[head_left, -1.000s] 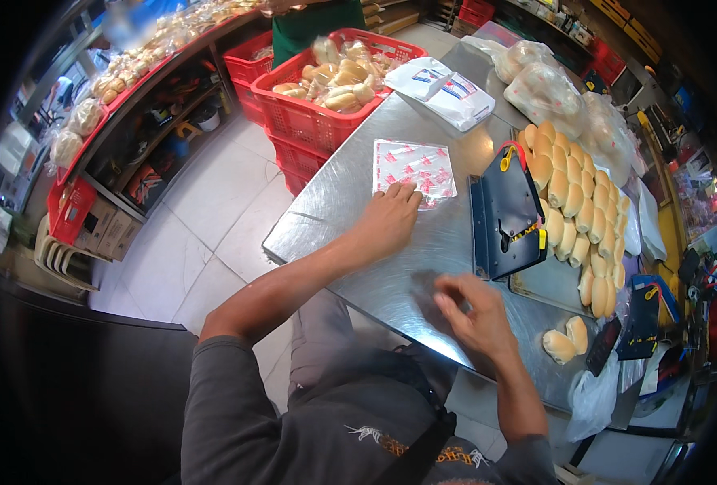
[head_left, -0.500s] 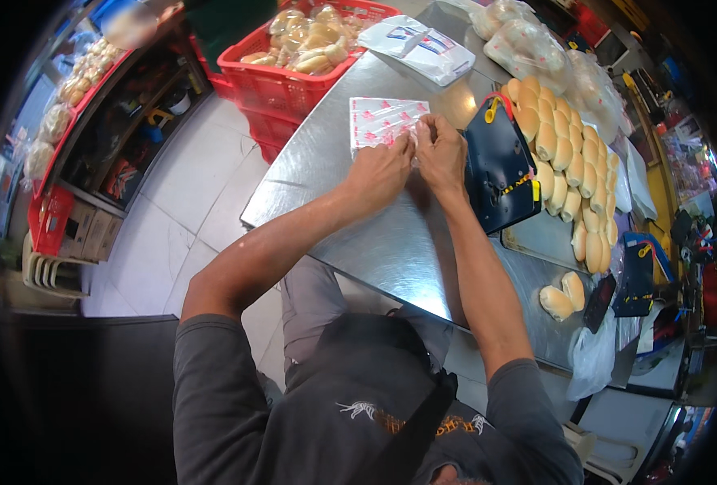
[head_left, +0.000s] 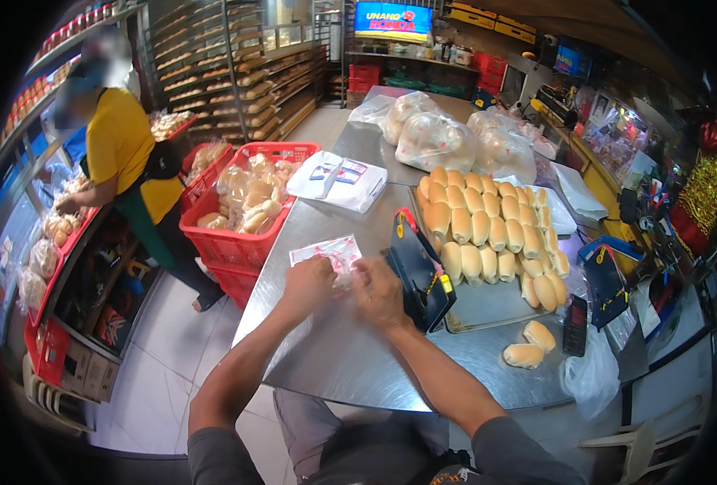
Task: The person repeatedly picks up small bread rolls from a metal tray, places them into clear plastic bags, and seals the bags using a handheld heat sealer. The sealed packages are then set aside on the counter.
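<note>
We are standing at the near side of a steel table [head_left: 326,364], with both hands over its left part. Our left hand [head_left: 308,279] is holding its fingers curled at the near edge of some clear bags [head_left: 326,246] with red print. Our right hand [head_left: 378,293] is bunching its fingers just beside their right edge. We cannot tell whether either is gripping the film.

The bags are lying flat between the table's left edge and a dark stand [head_left: 413,281], which is leaving little room right of our right hand. A broad stretch of steel is showing under our forearms, running to the curved near edge. A narrower strip is following the left edge, with pale floor [head_left: 152,372] beyond and a red crate [head_left: 221,245] of bagged bread standing beside it.

Farther off, a white pack [head_left: 362,186] is lying near that edge. To the right, rolls [head_left: 488,222] are covering most of a tray [head_left: 488,305], whose near rim is showing. Near right, two loose rolls [head_left: 528,346] are lying beside a phone [head_left: 574,326].
</note>
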A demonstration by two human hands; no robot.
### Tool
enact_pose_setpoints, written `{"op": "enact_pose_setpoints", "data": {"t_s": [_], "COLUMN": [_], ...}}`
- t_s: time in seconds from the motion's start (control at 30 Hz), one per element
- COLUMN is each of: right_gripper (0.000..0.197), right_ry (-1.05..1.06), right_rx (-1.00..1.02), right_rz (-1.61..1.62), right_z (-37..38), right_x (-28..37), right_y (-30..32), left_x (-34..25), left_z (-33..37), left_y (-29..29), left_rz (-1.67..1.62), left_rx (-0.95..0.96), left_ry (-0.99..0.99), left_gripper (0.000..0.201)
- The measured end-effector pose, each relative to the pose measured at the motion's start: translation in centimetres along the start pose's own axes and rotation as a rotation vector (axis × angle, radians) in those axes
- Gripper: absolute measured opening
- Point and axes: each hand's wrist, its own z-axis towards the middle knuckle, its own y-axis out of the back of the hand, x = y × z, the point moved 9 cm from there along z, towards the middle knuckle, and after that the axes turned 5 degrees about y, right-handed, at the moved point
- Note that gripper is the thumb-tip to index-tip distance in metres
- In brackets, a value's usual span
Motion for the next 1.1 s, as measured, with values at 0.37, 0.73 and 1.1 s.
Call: {"op": "enact_pose_setpoints", "data": {"t_s": [0.37, 0.73, 1.1], "right_gripper": [0.034, 0.042, 0.036], "right_ry": [-0.026, 0.066, -0.671], "right_rx": [0.766, 0.597, 0.127], "right_rz": [-0.367, 0.01, 0.725], "right_z": [-6.4, -6.9, -9.8], "right_x": [-4.1, -2.0, 4.5], "right_y": [-10.8, -4.7, 5.9], "left_x": [-6.9, -5.2, -9.7], "left_z": [-3.3, -9.0, -13.1], "left_y": [3.3, 7.4, -0.2], "left_rz": [-0.186, -0.83, -1.431], "left_rx": [-0.019, -0.04, 0.196], "left_ry": [-0.355, -0.024, 0.101], "left_gripper": [0.011, 0.011, 0.025]}}
